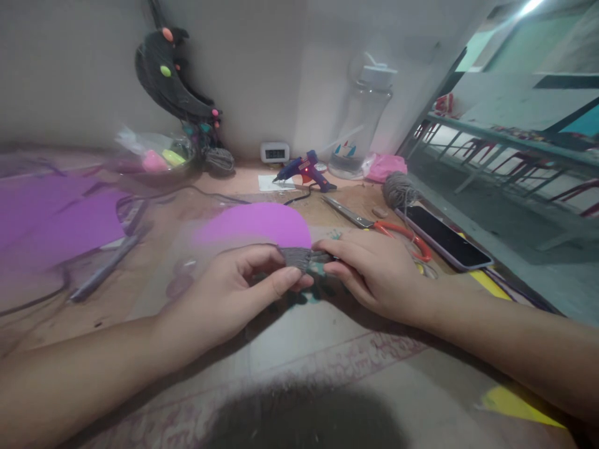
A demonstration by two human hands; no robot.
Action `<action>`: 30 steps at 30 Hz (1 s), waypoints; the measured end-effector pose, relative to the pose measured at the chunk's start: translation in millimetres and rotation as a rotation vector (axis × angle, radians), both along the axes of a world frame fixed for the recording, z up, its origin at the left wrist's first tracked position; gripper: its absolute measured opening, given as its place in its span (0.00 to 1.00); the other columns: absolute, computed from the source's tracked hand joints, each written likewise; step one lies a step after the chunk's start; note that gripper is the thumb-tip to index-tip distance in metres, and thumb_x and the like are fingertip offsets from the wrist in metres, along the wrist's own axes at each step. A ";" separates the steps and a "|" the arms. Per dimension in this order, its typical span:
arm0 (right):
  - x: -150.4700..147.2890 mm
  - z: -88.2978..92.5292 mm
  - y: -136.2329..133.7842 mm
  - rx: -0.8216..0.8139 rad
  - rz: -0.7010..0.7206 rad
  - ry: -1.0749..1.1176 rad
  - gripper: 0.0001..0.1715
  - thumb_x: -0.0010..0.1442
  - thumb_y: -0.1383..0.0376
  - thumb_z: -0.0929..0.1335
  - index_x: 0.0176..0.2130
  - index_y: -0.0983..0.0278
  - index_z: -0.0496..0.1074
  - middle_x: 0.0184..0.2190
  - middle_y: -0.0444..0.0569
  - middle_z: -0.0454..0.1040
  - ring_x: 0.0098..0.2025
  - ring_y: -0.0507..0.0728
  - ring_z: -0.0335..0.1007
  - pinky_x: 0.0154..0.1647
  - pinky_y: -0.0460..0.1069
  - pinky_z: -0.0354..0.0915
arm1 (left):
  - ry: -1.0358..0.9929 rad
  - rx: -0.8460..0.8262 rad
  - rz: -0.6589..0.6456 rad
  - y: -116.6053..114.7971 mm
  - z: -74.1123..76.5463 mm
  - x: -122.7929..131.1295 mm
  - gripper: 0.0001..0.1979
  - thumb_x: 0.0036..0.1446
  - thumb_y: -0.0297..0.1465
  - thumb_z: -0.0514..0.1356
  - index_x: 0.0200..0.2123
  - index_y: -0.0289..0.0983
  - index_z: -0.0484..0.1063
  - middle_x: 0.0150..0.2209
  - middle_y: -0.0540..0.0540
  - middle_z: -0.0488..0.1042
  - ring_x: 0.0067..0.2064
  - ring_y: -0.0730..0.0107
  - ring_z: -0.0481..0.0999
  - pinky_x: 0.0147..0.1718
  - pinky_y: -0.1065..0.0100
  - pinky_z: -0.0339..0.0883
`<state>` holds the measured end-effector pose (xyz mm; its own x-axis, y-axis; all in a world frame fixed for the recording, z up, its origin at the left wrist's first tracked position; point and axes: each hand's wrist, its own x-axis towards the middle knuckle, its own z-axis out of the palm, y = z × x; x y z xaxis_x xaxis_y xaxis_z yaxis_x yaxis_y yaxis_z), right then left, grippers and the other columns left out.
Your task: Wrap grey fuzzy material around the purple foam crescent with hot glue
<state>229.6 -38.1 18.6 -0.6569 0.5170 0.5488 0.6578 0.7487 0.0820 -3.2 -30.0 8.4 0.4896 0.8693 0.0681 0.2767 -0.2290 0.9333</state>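
Between the thumb and fingers of my left hand (pixel 253 274) is a small grey yarn piece (pixel 297 259), its surface ribbed. My right hand (pixel 379 268) closes just to the right of it, pinching grey yarn strands that run out from the piece. Something dark shows at the right fingertips, too small to name. Directly behind my hands lies a purple paper disc (pixel 262 221). A grey yarn ball (pixel 400 190) rests beyond my right hand, next to orange-handled scissors (pixel 381 227).
A blue glue gun (pixel 304 169) stands near a small digital clock (pixel 274 152). Behind are a clear bottle (pixel 360 118) and a pink bundle (pixel 386 167). At right lies a phone (pixel 447 237). Purple sheets (pixel 56 212) and a grey stick-like tool (pixel 107 265) lie left.
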 end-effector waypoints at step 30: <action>2.8 -4.8 2.4 -0.110 0.039 0.023 0.21 0.71 0.59 0.57 0.47 0.69 0.71 0.32 0.50 0.75 0.33 0.55 0.68 0.32 0.48 0.58 | -0.092 -0.140 -0.028 1.9 1.7 4.6 0.11 0.61 0.39 0.60 0.32 0.38 0.74 0.35 0.49 0.83 0.37 0.67 0.81 0.34 0.69 0.71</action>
